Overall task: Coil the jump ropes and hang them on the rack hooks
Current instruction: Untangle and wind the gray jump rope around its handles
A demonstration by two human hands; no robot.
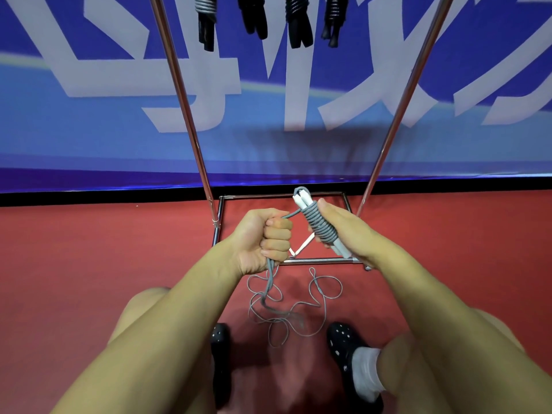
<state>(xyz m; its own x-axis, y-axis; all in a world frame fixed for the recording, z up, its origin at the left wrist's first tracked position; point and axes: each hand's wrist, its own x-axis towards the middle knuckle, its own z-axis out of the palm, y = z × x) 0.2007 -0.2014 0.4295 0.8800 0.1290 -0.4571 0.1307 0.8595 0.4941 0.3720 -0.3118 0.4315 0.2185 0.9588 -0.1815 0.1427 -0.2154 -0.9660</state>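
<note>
Left hand [263, 237]: fist clenched around a bunch of grey jump rope [318, 227] strands; slack leaves the bottom of the fist and drops to the floor.

Right hand [337, 225]: grasps the coiled bundle, with grey cord wound tightly around the two white handles [340, 248], held tilted between both hands. A short taut strand joins the coil to the left fist.

Loose rope [286, 306]: lies in tangled loops on the red floor [89, 249], between the person's feet and just before the rack base.

Rack [185, 109]: chrome frame; two shiny uprights rise and spread apart toward the top, and a rectangular base bar lies on the floor behind the hands.

Hung ropes [268, 16]: four coiled bundles with dark handles hang at the top edge between the uprights; the hooks are out of view.

Banner [89, 130]: blue wall covering with large white characters, cropped and not readable.

Footwear: black perforated clogs [343, 339], and a white sock on the right foot.
</note>
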